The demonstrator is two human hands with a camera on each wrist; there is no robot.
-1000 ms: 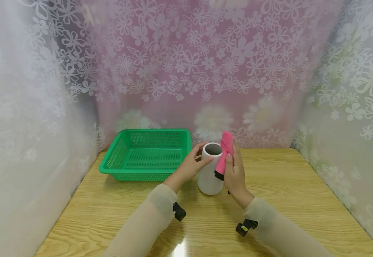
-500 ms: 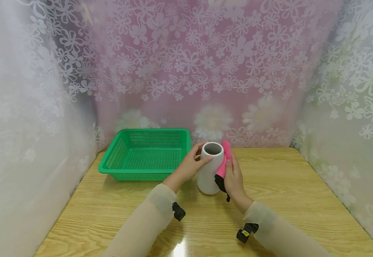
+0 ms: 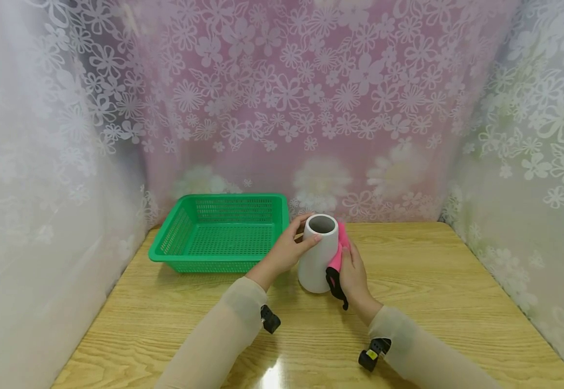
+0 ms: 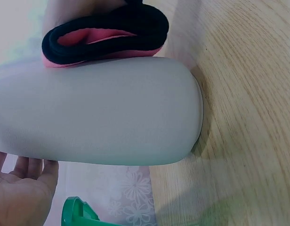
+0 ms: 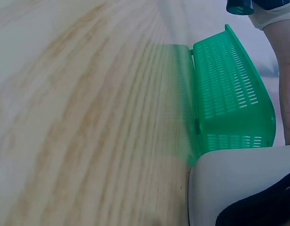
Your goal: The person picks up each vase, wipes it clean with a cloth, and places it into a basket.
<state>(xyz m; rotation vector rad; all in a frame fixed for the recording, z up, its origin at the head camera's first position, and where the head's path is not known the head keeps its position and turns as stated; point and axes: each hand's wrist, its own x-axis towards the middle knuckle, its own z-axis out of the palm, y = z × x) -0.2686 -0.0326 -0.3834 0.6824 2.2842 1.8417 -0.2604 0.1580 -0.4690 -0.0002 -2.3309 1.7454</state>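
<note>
A white vase (image 3: 315, 265) stands upright on the wooden table, its round mouth facing up. My left hand (image 3: 289, 249) grips it near the top from the left, thumb across the front just below the rim; its fingers also show along the vase (image 4: 116, 113) in the left wrist view. On the other side, my right hand (image 3: 355, 273) holds a folded pink cloth (image 3: 338, 259) with black edging against the vase wall. The cloth's black edge (image 4: 107, 40) is looped over in the left wrist view. Much of the cloth is hidden between right hand and vase.
A green plastic basket (image 3: 219, 266) with slotted sides sits left of the vase, close behind the left forearm. The wooden table (image 3: 437, 302) extends right and forward. Floral curtains (image 3: 282, 108) close in the back and both sides.
My right hand has moved slightly down along the vase with the cloth, whose black edge now hangs lower. The left hand keeps its grip, and the vase has stayed in place.
</note>
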